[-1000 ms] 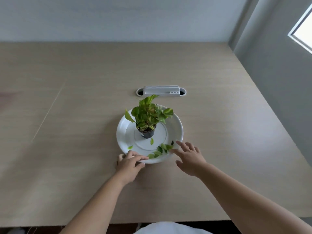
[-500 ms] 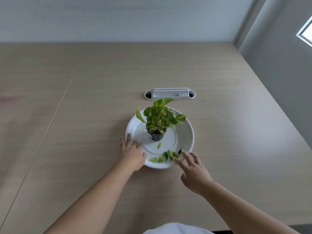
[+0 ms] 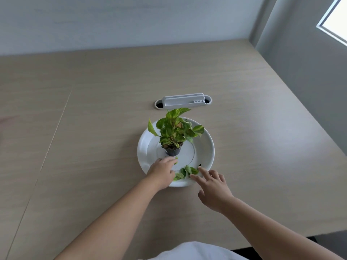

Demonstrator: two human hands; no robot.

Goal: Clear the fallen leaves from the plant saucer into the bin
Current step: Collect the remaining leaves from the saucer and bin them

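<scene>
A white round saucer [image 3: 204,147] lies on the wooden table with a small black pot [image 3: 173,151] of green variegated plant [image 3: 175,129] at its middle. Several fallen leaves [image 3: 186,170] lie in a loose heap on the saucer's near side. One small leaf [image 3: 176,160] lies just in front of the pot. My left hand [image 3: 161,171] rests flat inside the saucer, its fingertips at that small leaf. My right hand [image 3: 213,184] hovers at the near right rim, index finger stretched to the heap's right edge. No bin is in view.
A grey cable-port cover [image 3: 183,100] is set into the table just behind the saucer. A wall runs along the table's far edge and another along its right side, with a window at the upper right. The table's near edge is by my body.
My left hand has slid from the saucer's near left rim into the saucer, up to the small leaf by the pot. My right hand stays at the heap's right side.
</scene>
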